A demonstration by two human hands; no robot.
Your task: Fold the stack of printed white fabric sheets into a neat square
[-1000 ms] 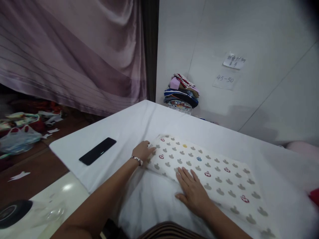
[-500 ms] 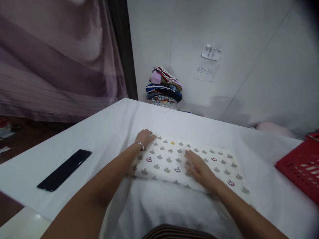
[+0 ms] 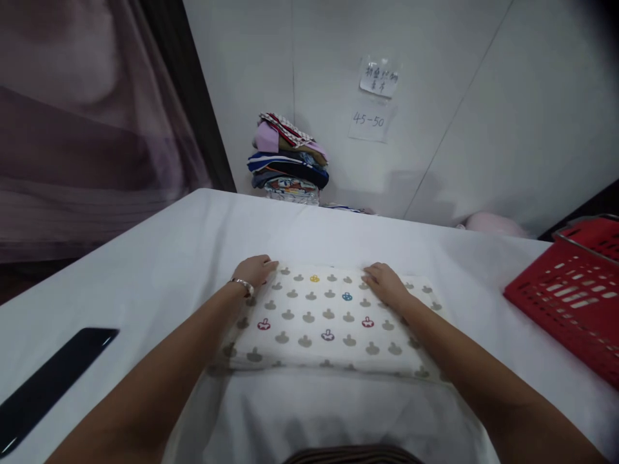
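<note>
A folded white cloth (image 3: 309, 316) with grey, red, blue and yellow mushroom shapes lies flat on the white table, close to its front. My left hand (image 3: 255, 270), with a bracelet at the wrist, rests at the cloth's far left corner, thumb and fingers near the edge. On the far edge, right of the middle, lies my right hand (image 3: 385, 281), palm down on the fabric. Its fingers are bent a little; whether either hand pinches the cloth is hard to tell.
A black phone-like slab (image 3: 53, 380) lies at the left on the white table (image 3: 159, 258). At the right stands a red basket (image 3: 570, 290). Folded clothes (image 3: 290, 161) are stacked beyond the far edge, below paper signs (image 3: 380, 77) on the wall.
My right hand has moved from the cloth's middle to its far edge. My left hand stays at the far left corner. The view has shifted to the right.
</note>
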